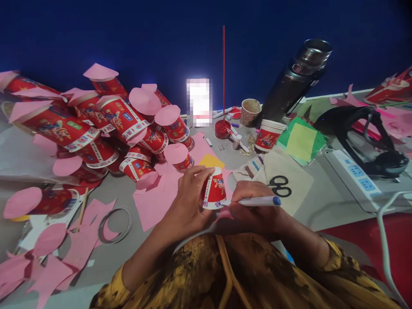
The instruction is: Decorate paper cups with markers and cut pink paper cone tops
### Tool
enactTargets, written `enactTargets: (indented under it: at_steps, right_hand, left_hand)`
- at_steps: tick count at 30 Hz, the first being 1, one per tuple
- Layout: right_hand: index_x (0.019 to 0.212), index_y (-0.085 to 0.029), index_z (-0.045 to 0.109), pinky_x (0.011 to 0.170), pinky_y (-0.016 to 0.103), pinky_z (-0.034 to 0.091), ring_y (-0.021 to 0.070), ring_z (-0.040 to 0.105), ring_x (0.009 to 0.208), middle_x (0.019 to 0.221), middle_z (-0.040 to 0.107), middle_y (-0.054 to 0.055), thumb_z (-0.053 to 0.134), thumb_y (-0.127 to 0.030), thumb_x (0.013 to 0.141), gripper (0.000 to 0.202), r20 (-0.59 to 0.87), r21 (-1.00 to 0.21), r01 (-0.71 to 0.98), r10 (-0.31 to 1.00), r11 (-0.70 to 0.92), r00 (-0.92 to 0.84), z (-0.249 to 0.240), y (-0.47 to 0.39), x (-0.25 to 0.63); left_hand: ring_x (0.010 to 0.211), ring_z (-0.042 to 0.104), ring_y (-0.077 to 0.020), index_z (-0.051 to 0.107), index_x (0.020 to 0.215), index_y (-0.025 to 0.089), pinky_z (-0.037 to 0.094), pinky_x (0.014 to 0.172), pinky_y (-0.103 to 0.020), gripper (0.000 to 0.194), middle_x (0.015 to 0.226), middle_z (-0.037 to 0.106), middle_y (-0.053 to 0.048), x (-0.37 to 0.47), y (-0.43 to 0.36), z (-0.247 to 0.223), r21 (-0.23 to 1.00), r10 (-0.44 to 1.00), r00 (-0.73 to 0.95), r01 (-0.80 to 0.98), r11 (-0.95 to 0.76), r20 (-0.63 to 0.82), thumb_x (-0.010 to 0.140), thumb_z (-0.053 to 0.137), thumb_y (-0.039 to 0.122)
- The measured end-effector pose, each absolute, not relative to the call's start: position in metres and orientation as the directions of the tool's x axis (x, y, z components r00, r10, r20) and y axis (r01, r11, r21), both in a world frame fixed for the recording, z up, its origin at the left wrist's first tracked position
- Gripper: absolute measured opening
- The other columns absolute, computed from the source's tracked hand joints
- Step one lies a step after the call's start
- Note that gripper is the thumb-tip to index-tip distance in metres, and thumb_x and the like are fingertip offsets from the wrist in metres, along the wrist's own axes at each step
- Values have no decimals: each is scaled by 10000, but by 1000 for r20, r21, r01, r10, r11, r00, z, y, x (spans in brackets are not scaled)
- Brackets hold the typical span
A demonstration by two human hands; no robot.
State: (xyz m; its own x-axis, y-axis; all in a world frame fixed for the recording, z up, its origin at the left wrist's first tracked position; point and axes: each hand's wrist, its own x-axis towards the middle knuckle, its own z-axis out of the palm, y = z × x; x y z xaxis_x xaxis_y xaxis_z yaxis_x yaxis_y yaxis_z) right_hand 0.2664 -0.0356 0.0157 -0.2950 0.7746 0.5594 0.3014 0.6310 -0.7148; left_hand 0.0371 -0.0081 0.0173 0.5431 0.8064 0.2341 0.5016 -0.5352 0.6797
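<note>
— Holding steady: the left hand [188, 201] is wrapping its grip around a small red paper cup [213, 189], thumb and fingers curled closed on the printed wall. The cup is standing mouth down on a pink paper sheet [154, 199] at the near edge of the table [325, 201], just in front of the person's chest.

— And the right hand [254, 206]?

— Its grip is pinched shut on one slim white marker with a blue cap [257, 201], which is lying nearly level, the tip touching the cup's lower rim.

— What is the cup looking like?

— A tapered cone shape, glossy red, with a white patterned band running round the rim.

— What is sitting around it?

— A heap of matching cups [96, 124] is piling up at the far left, many on their sides, several capped with flat pink paper circles; there are too many overlapping to count exactly. One more red cup [268, 135] is standing upright further back, beside one brown speckled cup [250, 111]. One pair of black-handled scissors [279, 186] is resting on a beige cloth just right of the hands. One ring of tape [115, 225] is lying flat to the left, among pink offcuts. One tall dark metal flask [294, 83] is leaning at the back, and one white power strip [355, 174] is lying at the right.
</note>
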Motion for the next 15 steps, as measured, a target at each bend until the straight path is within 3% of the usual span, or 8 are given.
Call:
enactTargets:
  at_steps: [5,9,15]
  right_hand:
    - [839,-247,674,564,316,510,185,661,572,674,715,11,670,-212,977,143,583,-755,318,809,573,-74,12,-36,267]
    - [907,-241,712,614,323,583,202,715,661,782,764,33,709,-195,931,52,528,-815,320,846,483,69,8,-38,268]
    - [951,-234,739,631,273,585,176,718,703,840,763,22,730,-220,921,34,337,-940,115,928,321,159,2,-33,272]
  left_hand:
    - [1460,475,-361,392,1537,279,443,1207,-594,748,1486,481,-149,38,-8,19,688,817,519,499,-528,251,854,667,143]
    - [1452,492,-353,371,1555,279,462,1206,-598,800,1499,482,-152,37,-6,16,698,816,506,477,-534,278,833,669,106]
    - [1503,460,-341,315,1614,321,500,1198,-574,905,1571,434,-137,33,-5,9,770,863,441,451,-450,246,814,661,77]
